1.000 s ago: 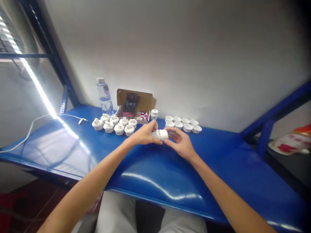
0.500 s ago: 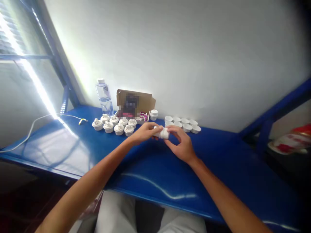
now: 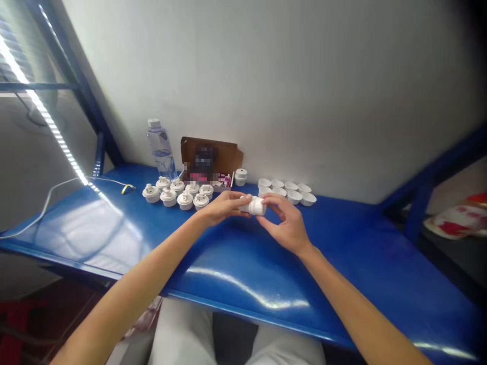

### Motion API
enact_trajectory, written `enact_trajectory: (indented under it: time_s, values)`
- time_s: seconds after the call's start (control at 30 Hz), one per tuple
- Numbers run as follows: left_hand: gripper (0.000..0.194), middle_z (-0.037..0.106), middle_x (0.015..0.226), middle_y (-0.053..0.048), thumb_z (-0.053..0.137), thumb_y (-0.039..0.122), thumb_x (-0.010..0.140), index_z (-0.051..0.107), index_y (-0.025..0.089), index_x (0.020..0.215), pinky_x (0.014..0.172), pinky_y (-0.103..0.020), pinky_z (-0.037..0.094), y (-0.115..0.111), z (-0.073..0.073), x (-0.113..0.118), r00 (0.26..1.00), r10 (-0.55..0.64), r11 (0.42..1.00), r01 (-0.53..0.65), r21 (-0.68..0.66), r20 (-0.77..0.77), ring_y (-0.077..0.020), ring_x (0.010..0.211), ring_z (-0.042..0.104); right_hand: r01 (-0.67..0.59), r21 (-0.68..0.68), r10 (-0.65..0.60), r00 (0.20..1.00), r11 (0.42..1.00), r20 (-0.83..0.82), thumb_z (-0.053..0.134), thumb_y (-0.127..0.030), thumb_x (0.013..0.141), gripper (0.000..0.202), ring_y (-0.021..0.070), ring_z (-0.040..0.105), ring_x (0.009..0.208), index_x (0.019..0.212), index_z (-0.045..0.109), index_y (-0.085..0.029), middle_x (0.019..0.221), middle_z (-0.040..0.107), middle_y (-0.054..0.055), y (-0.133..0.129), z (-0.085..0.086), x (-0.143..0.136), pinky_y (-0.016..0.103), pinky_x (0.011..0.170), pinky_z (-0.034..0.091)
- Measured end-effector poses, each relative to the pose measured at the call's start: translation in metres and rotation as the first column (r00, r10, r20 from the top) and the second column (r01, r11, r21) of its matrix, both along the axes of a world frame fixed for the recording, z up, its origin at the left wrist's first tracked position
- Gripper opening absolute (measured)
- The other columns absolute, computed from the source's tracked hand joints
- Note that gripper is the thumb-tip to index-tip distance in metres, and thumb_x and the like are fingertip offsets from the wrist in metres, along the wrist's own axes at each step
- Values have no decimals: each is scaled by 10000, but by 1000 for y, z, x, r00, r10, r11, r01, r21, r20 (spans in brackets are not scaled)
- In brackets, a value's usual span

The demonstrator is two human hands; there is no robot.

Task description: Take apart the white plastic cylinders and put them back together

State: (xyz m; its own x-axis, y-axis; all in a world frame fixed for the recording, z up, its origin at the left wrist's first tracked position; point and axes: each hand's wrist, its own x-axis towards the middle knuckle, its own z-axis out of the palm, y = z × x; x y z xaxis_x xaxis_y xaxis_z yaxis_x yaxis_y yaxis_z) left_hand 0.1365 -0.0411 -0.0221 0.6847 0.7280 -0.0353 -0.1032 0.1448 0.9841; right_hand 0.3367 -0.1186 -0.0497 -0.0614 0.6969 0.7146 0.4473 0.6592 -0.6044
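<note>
Between my two hands, just above the blue table, is a small white round plastic piece [image 3: 257,206] lying on its side. My left hand [image 3: 225,207] grips its left end, with the thumb on top. The fingertips of my right hand [image 3: 284,221] pinch its right end. Left of my hands stand several white round pieces with knobbed tops [image 3: 185,199]. Behind my right hand are rows of white open cups [image 3: 293,196]. One stacked white round piece [image 3: 241,176] stands by the box.
An open cardboard box [image 3: 230,152] holds dark and pink items, partly blurred. Left of it stands a clear water bottle [image 3: 162,152]. A white cable [image 3: 49,195] runs over the blue table [image 3: 228,268]. Blue frame posts [image 3: 414,213] rise at both sides, with the wall behind.
Both hands keep their hold on the white piece, with only a slight shift of the fingers. The view has moved a little and the light on the wall is dimmer.
</note>
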Motion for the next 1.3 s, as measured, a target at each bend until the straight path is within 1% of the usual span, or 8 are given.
enact_trajectory:
  time_s: [0.17, 0.27, 0.4, 0.53, 0.73, 0.93, 1.1, 1.3]
  values:
    - [634, 698, 738, -88, 710, 676, 814, 746, 54, 935, 610, -256, 516, -1, -1, 4, 993, 33, 998, -38, -40, -109, -122, 608, 626, 28, 52, -34, 993, 998, 111, 713, -195, 854, 241, 269, 664, 1181, 1074, 666, -282, 1213, 698, 65, -5, 5, -2, 464, 1047, 556]
    - [562, 711, 811, -85, 758, 615, 803, 735, 74, 952, 682, -272, 528, -2, -2, 5, 997, 28, 1000, -29, -9, -75, -132, 681, 642, 34, -97, -36, 999, 995, -18, 778, -317, 826, 299, 283, 684, 1146, 1101, 666, -279, 1210, 704, 70, -5, 3, -2, 451, 997, 595]
    - [485, 721, 971, -79, 874, 451, 731, 720, 122, 1053, 849, -305, 512, -1, -3, 3, 999, 34, 993, -33, 117, -5, -169, 901, 668, 14, -364, -95, 974, 931, -206, 823, -483, 780, 396, 261, 750, 873, 1044, 655, -241, 1017, 751, 60, 0, -3, 1, 406, 777, 655]
    - [507, 725, 1067, -92, 902, 346, 696, 728, 145, 1128, 929, -331, 476, 2, -3, 1, 1000, 6, 982, -11, 189, 26, -197, 998, 661, -40, -460, -129, 936, 887, -328, 778, -571, 804, 408, 243, 744, 719, 972, 662, -218, 873, 762, 57, 6, -7, 2, 390, 686, 649]
    - [542, 735, 1038, -107, 900, 385, 705, 717, 123, 1142, 906, -332, 501, 2, 2, -1, 1000, -16, 994, 14, 113, 14, -193, 962, 684, -40, -328, -66, 950, 944, -306, 824, -480, 791, 424, 270, 748, 966, 1096, 680, -223, 1084, 761, 77, 8, -9, 3, 443, 910, 626]
    - [571, 691, 784, -80, 736, 638, 812, 688, 89, 960, 638, -265, 478, 2, 2, -1, 990, 10, 996, 2, 85, -141, -132, 641, 652, -33, -181, -3, 981, 983, -193, 846, -399, 774, 434, 287, 685, 1172, 1144, 677, -248, 1245, 708, 80, 3, -7, 0, 471, 1094, 535]
    - [536, 724, 986, -91, 861, 470, 734, 703, 132, 1119, 788, -285, 508, 4, -2, -2, 997, -20, 978, 35, 205, -74, -165, 855, 678, -47, -417, -110, 932, 908, -345, 817, -539, 778, 443, 277, 762, 875, 1059, 699, -218, 1023, 777, 79, 7, -9, 1, 438, 798, 657]
    - [531, 707, 1106, -80, 898, 255, 653, 710, 158, 1140, 919, -329, 490, 4, -4, -1, 998, -65, 966, 65, 251, -8, -206, 1004, 654, -173, -596, -119, 900, 784, -419, 717, -691, 813, 513, 231, 727, 597, 924, 726, -190, 718, 752, 48, 9, -8, 3, 344, 543, 626]
